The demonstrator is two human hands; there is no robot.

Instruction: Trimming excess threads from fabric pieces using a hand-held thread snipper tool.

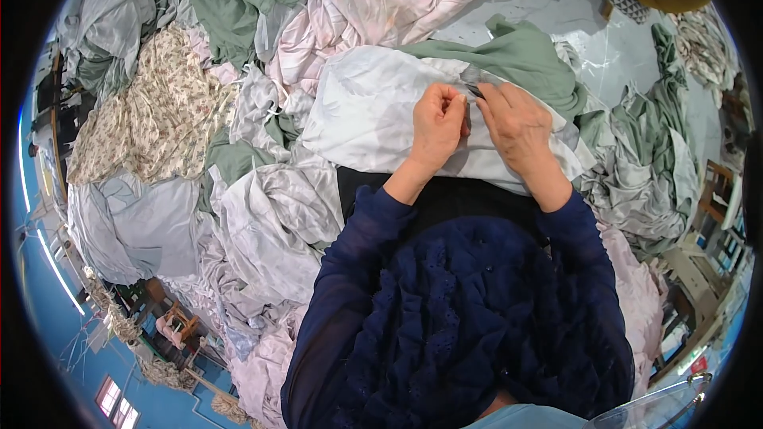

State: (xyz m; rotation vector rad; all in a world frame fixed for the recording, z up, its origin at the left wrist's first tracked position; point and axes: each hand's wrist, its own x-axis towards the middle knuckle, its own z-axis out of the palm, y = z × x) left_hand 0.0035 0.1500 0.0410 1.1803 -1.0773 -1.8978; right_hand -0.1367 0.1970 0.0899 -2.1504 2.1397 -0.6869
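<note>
A white and pale grey patterned cloth [358, 111] lies in front of me, spread over my lap and the pile. Over its right half, my left hand [437, 127] is closed, thumb and forefinger pinched together; what they hold is too small or hidden to name. Close beside it, my right hand [517, 123] curves inward with its fingers together. A small dark grey thing [472, 79] shows at the right fingertips; its kind is unclear. Green cloth [520, 59] lies bunched just beyond the right hand.
Heaped fabrics surround me: a floral beige cloth [155, 107] to the left, a pink cloth [373, 12] at the far side, grey-green cloths [648, 167] to the right. A wooden stool [179, 324] stands at the lower left. Shiny grey floor [584, 28] shows at the far right.
</note>
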